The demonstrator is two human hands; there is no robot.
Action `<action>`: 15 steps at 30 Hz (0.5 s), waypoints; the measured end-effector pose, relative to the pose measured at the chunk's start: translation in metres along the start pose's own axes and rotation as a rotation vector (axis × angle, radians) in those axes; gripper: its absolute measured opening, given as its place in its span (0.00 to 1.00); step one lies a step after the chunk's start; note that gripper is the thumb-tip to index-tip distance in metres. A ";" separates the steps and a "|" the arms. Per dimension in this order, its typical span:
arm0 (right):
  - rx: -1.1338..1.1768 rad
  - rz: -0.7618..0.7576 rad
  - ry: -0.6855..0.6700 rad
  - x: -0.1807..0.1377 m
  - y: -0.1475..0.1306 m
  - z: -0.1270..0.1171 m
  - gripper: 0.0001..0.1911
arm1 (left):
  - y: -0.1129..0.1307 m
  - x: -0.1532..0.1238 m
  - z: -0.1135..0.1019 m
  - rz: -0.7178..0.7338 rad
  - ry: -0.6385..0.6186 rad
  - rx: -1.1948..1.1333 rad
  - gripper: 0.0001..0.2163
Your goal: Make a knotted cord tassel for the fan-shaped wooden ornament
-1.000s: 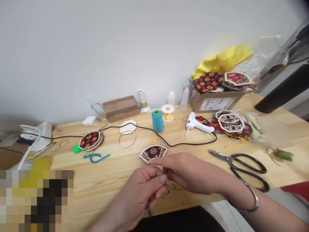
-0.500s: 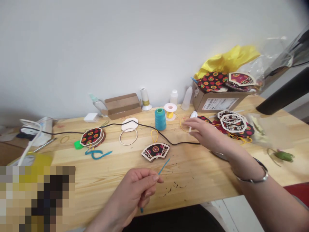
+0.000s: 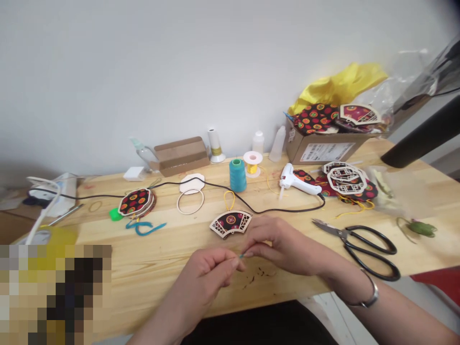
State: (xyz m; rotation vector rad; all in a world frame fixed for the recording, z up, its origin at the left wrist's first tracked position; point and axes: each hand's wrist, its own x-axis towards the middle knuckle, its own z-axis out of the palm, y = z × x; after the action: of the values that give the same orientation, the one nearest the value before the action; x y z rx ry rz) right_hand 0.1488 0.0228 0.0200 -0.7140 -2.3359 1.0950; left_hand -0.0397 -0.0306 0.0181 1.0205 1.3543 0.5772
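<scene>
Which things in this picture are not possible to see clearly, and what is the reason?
- Head view, teal cord: only a short tip shows; the rest is hidden by the left hand and right hand pinching it.
- Head view, bottom-left corner: covered by a pixelated block.
- Head view, label on the cardboard box: print too small to read.
- Head view, black bar: cut off by the right edge.

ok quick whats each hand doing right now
Left hand: closed, thumb and finger pinching the teal cord.
Right hand: closed, fingertips pinching the free end of that cord.
</scene>
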 end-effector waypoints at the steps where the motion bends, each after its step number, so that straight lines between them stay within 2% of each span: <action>1: -0.011 0.012 0.021 -0.001 0.003 -0.002 0.07 | 0.000 0.000 0.000 -0.004 0.011 0.000 0.11; 9: -0.043 0.129 0.150 -0.007 0.010 -0.014 0.07 | -0.006 0.000 0.001 -0.060 0.018 -0.065 0.14; 15: -0.051 0.093 0.177 -0.008 0.007 -0.016 0.07 | -0.011 0.000 0.003 -0.044 -0.008 -0.154 0.14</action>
State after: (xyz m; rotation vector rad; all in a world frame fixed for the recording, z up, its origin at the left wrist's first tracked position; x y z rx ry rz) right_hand 0.1660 0.0304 0.0220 -0.9083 -2.2058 0.9711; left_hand -0.0393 -0.0366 0.0081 0.8657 1.3016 0.6336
